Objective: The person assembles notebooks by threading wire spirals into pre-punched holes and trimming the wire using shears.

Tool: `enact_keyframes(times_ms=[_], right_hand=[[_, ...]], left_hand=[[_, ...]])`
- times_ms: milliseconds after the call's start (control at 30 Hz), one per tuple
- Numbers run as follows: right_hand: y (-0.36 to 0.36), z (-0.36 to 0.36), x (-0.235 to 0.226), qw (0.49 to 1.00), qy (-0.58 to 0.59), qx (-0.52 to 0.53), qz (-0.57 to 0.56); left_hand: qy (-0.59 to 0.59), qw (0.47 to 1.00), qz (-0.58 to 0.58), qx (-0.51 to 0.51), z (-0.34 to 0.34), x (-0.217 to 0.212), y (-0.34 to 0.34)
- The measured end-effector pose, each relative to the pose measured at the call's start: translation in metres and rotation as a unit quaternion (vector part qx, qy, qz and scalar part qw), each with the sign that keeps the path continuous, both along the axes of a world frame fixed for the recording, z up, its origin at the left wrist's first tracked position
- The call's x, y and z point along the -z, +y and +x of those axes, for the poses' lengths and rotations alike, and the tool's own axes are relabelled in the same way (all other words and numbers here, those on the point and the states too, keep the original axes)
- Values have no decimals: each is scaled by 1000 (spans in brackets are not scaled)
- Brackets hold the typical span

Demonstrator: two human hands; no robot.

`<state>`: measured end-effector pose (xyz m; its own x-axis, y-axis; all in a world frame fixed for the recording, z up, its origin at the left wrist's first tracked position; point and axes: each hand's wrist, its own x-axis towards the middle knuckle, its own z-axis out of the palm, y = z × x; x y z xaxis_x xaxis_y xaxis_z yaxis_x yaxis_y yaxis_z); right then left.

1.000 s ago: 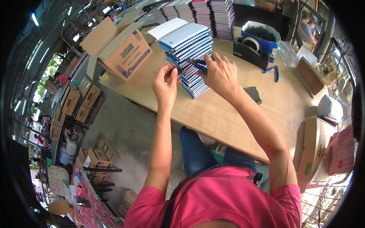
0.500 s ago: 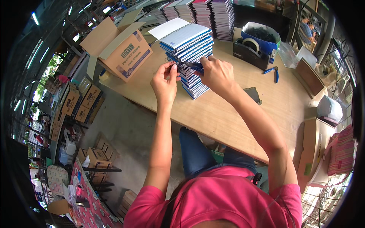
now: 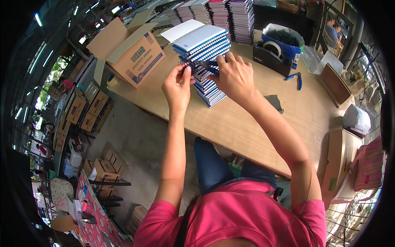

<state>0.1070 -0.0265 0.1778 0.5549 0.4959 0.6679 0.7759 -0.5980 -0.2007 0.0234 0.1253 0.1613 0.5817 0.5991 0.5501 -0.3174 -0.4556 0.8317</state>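
A tall stack of blue-and-white spiral notebooks (image 3: 214, 85) stands on the wooden table, the top one lying open with lined pages. In front of it, my left hand (image 3: 177, 88) pinches a small tangle of dark wire (image 3: 184, 65) between thumb and fingers. My right hand (image 3: 236, 77) is wrapped round blue-handled pliers (image 3: 210, 66), whose dark jaws point left and reach the wire at my left fingertips. The exact contact of jaws and wire is too small to make out.
An open cardboard box (image 3: 138, 61) stands left of the stack. Right of it are a tape dispenser (image 3: 269, 55), a blue tub of dark wire (image 3: 283, 36) and another pair of pliers (image 3: 299, 80). More notebook stacks (image 3: 240, 22) rise behind. A dark scrap (image 3: 273, 103) lies on the table (image 3: 251, 127).
My right hand has shifted slightly up with the pliers, whose jaws now show more plainly. My left hand has moved a little to the left, still pinching the wire.
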Motion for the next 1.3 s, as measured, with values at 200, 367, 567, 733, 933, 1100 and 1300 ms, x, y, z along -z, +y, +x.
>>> enact_keyframes(times_ms=[200, 367, 567, 733, 933, 1100, 1300], right_hand=[[-2, -1, -1, 1000, -4, -7, 2], [8, 12, 5, 999, 14, -36, -8], [-13, 19, 5, 995, 43, -67, 64], [-98, 40, 20, 852, 341, -103, 383], [-199, 66, 53, 691, 367, -126, 610], [-210, 80, 56, 708, 363, -119, 594], [-185, 85, 22, 870, 294, -30, 395]], left_hand=[[-7, 1000, -7, -2, -1, 3, 1], [-11, 1000, -8, 0, 0, 2, 2], [-7, 987, -157, 35, -8, 11, -2], [60, 951, -238, 187, 12, 21, -74], [64, 919, -200, 334, 274, -1, -138], [95, 984, -45, 144, 372, -1, -119], [-82, 960, 89, 254, 139, 20, -157]])
